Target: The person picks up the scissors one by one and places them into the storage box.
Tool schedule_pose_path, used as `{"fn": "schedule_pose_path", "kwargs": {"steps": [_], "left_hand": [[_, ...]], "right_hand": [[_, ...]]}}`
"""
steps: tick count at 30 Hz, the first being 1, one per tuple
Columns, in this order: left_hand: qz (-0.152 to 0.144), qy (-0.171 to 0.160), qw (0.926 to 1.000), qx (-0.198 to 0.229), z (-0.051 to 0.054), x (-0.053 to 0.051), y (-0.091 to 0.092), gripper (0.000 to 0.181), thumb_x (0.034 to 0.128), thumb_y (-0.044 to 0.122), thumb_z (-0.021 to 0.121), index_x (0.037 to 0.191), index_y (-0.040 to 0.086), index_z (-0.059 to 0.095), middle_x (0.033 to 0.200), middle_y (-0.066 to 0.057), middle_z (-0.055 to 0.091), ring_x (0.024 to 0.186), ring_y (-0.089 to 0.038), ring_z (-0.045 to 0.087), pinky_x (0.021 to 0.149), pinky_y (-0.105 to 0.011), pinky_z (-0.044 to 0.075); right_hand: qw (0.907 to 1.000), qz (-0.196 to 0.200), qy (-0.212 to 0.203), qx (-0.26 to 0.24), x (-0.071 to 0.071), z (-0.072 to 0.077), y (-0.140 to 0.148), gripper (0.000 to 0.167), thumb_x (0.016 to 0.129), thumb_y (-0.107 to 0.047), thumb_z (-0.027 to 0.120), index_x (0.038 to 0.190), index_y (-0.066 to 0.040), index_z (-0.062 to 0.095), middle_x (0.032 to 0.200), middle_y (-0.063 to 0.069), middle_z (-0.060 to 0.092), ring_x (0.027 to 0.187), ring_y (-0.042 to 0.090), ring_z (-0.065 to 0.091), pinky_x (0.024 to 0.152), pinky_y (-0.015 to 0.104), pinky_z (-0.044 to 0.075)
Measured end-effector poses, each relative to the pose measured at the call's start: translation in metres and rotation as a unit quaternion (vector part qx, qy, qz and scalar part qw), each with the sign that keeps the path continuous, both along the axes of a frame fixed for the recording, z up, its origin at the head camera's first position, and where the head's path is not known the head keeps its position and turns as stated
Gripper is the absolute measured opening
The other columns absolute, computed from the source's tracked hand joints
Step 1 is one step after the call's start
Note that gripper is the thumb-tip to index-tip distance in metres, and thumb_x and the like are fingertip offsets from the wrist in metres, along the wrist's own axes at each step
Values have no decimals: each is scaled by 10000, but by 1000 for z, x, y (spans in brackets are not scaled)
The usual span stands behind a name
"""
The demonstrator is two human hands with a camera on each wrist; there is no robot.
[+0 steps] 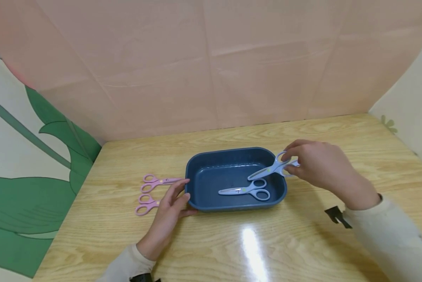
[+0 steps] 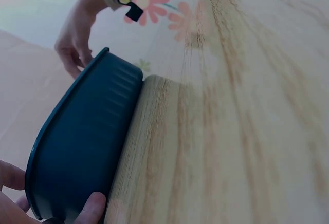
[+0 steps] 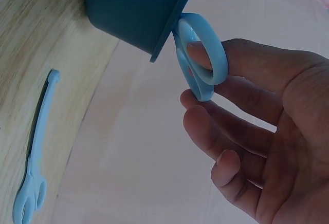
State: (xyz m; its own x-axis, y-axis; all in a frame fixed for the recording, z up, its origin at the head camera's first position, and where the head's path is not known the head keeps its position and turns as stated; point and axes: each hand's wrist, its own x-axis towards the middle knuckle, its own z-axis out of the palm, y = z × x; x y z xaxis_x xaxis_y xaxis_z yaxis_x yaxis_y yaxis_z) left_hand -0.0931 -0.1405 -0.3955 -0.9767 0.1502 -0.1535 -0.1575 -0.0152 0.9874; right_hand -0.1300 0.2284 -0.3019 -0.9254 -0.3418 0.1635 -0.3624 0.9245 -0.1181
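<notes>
My left hand holds the near left corner of a dark blue tray, its fingertips at the rim. Over the right rim, my right hand pinches the handles of light blue scissors; their blades point down into the tray. In the right wrist view, the thumb pokes through a handle loop. A second light blue pair of scissors lies inside the tray. Another blue pair of scissors rests on the table in the right wrist view.
Two pairs of pink scissors, an upper pair and a lower pair, lie left of the tray, partly behind my left hand. The wooden table meets a pink-covered wall behind. A green leaf-painted wall borders the left side.
</notes>
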Motion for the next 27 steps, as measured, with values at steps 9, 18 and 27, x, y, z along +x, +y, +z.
{"fn": "schedule_pose_path", "kwargs": {"steps": [9, 18, 27], "left_hand": [[8, -3, 10000, -22, 0, 0, 1, 425, 1039, 91, 473, 1461, 130, 445, 1580, -79, 364, 1292, -362, 530, 835, -455, 616], [10, -33, 10000, -48, 1, 0, 0, 429, 1041, 92, 471, 1467, 121, 436, 1584, -90, 358, 1299, -372, 523, 838, -455, 616], [-22, -48, 10000, -54, 2, 0, -1, 425, 1044, 103, 469, 1467, 125, 435, 1587, -80, 353, 1325, -370, 508, 853, -456, 613]], "right_hand": [[9999, -30, -106, 9, 0, 0, -5, 162, 746, -257, 834, 902, -253, 791, 1132, 26, 743, 730, 158, 679, 505, 320, 471], [10000, -69, -33, -34, 1, -1, -10, 192, 746, -277, 844, 929, -243, 797, 1141, 33, 746, 773, 221, 697, 522, 354, 490], [9998, -174, -127, -46, 2, -5, -17, 204, 770, -317, 830, 958, -248, 790, 1155, 19, 742, 776, 234, 694, 519, 390, 492]]}}
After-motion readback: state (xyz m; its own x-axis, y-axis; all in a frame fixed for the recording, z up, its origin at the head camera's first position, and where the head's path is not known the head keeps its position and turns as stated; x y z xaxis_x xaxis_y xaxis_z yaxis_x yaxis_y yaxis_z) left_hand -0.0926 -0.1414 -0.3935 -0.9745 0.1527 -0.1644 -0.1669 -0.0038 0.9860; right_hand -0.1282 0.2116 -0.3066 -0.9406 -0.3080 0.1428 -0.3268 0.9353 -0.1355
